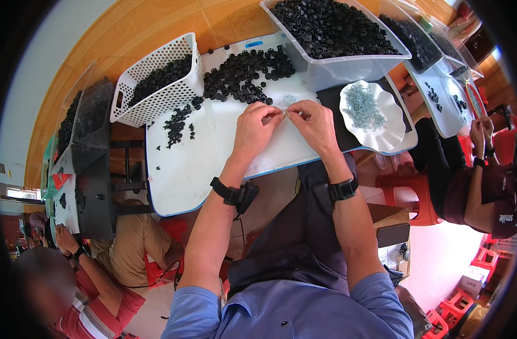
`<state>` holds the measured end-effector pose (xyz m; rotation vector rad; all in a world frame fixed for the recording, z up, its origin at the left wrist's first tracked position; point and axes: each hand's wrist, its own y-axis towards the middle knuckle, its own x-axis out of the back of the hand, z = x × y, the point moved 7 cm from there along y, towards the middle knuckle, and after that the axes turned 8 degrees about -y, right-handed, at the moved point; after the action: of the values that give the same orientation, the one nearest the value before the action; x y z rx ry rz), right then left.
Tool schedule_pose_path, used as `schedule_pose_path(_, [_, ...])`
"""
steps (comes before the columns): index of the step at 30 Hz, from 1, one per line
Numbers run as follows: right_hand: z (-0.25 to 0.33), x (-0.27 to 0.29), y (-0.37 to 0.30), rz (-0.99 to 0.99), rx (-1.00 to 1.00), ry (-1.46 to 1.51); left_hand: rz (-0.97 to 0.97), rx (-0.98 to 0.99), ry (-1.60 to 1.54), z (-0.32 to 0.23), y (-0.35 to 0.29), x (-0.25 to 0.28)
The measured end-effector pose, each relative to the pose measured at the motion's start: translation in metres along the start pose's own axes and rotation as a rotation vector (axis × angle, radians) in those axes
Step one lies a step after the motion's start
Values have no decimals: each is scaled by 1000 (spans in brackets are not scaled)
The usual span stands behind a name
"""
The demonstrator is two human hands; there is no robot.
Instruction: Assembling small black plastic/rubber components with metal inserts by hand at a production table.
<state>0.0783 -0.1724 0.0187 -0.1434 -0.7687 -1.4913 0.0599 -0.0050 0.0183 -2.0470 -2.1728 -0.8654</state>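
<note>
Above the white table (pixel 187 164), my left hand (pixel 256 127) and my right hand (pixel 315 127) meet fingertip to fingertip. Both are closed in a pinch. Whatever lies between the fingertips is too small to make out. Just beyond them is a small scatter of thin, pale greenish pieces (pixel 289 99). More such pieces (pixel 364 107) fill a white scalloped plate (pixel 385 137) to the right of my right hand. A spread of round black plastic parts (pixel 241 76) covers the table beyond my left hand.
A white perforated basket (pixel 151 113) of black parts stands at the left, with small black parts (pixel 176 125) beside it. A large clear bin (pixel 349 70) heaped with black parts stands at the back. Co-workers' hands (pixel 482 133) show at the right, another's (pixel 66 240) at the left.
</note>
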Motion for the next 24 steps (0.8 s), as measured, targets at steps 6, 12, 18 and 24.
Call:
schedule_pose_path(6, [1,0,0,3,-4,-26,-19,6,3,1,0,1])
schedule_pose_path(12, [-1,0,-1,-4,-10,-35,0,-27,55,-1,0,0])
schedule_pose_path(18, [4,1,-2,19,29,16,-31,6,5,0,-2,3])
schedule_pose_path(24, [5,1,-7,53,-20,3,6,-62,-7,-2,-7,0])
